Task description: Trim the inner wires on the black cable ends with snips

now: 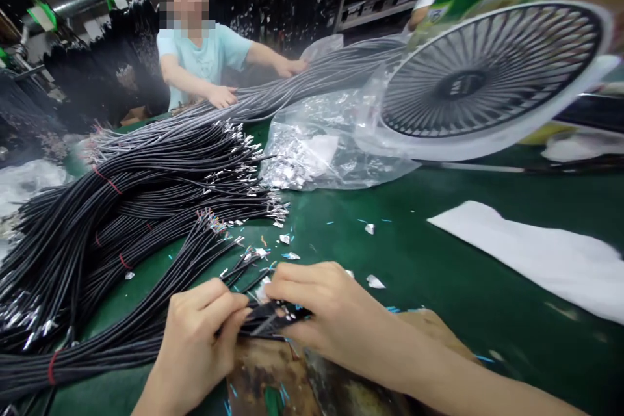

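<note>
My left hand point(202, 331), thumb and fingers pinched together, grips a black cable point(260, 320) near its end. Closed around the end section of that cable is my right hand point(326, 312), just to the right; its fingertips partly hide what they pinch. Between and behind the fingers lie further black cable ends, and a scrap of silvery foil shows by the right fingertips. A long bundle of black cables point(112, 344), tied with a red band point(54, 367), runs from the left edge toward my hands. Under the hands is a worn brown board point(273, 377).
Stacked black cable bundles point(117, 188) fill the left of the green table point(370, 227). Foil scraps and blue wire bits lie about. A clear plastic bag point(336, 143), a fan point(492, 78) and a white sheet point(531, 253) are beyond. Across the table, a person point(205, 58) handles grey cables point(292, 81).
</note>
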Demonstrator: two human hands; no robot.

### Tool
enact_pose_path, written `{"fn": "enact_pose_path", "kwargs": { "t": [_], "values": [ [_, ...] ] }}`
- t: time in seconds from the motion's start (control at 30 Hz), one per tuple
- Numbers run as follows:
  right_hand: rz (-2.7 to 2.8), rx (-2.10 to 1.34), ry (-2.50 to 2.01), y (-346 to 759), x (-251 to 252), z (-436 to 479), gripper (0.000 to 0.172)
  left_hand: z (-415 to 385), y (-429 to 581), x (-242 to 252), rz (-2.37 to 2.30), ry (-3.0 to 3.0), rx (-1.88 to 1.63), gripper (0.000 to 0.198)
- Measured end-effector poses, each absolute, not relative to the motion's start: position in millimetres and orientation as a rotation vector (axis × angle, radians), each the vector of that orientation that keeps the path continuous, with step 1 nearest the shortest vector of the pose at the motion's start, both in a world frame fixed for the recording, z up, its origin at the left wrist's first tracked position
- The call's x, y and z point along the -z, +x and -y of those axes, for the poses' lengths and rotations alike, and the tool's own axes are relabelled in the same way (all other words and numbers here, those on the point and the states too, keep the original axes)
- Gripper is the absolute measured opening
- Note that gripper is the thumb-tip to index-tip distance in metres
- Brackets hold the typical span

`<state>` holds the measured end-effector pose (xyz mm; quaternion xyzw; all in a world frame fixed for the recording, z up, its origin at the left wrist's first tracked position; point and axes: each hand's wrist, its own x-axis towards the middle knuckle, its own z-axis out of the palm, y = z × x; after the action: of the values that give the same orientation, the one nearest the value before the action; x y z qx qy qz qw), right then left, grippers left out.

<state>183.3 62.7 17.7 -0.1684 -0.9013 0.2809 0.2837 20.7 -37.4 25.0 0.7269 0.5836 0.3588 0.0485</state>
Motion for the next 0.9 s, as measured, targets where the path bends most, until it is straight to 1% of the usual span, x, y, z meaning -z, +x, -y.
{"fn": "enact_pose_path", "kwargs": {
  "t": [0.07, 0.13, 0.23, 0.27, 0.3, 0.37, 0.43, 0.47, 0.5, 0.57, 0.67, 0.7, 0.73, 0.8, 0.9],
  "values": [
    [2.420, -1.020, -0.479, 182, -17, -64, 0.012, 39, 19, -27, -1.736, 2.222, -1.044, 0.017],
    [2.399, -1.385, -0.520, 179, -15, -66, 0.012, 41, 18, -29, -1.708, 2.207, -1.030, 0.015],
    [2.199, -2.002, -0.536, 171, -8, -70, 0.030, 44, 17, -30, -1.734, 2.148, -1.087, 0.013],
    [2.085, -2.154, -0.548, 168, -6, -69, 0.035, 44, 18, -30, -1.765, 2.121, -1.124, 0.013],
    [1.980, -2.251, -0.572, 164, -5, -67, 0.038, 44, 18, -29, -1.805, 2.092, -1.169, 0.013],
    [1.842, -2.359, -0.636, 159, -5, -61, 0.039, 42, 21, -25, -1.894, 2.034, -1.277, 0.015],
    [1.806, -2.369, -0.674, 156, -7, -55, 0.037, 40, 23, -20, -1.983, 1.977, -1.380, 0.016],
    [1.807, -2.307, -0.689, 156, -9, -54, 0.036, 39, 24, -19, -2.013, 1.951, -1.412, 0.015],
    [1.822, -2.151, -0.703, 156, -10, -54, 0.034, 38, 25, -18, -2.031, 1.930, -1.429, 0.014],
    [1.849, -1.633, -0.702, 158, -11, -58, 0.028, 36, 25, -18, -2.029, 1.902, -1.420, 0.014],
    [1.931, -0.764, -0.471, 166, -11, -67, 0.009, 35, 23, -23, -1.978, 1.888, -1.356, 0.020],
    [1.980, -0.555, -0.367, 169, -10, -70, 0.012, 35, 23, -25, -1.966, 1.889, -1.327, 0.022],
    [2.040, -0.410, -0.272, 172, -9, -72, 0.019, 35, 22, -26, -1.955, 1.893, -1.296, 0.023],
    [2.134, -0.252, -0.148, 176, -8, -75, 0.027, 34, 21, -28, -1.941, 1.907, -1.236, 0.024],
    [2.159, -0.206, -0.040, 179, -7, -76, 0.027, 33, 21, -28, -1.933, 1.931, -1.162, 0.026]
  ]
}}
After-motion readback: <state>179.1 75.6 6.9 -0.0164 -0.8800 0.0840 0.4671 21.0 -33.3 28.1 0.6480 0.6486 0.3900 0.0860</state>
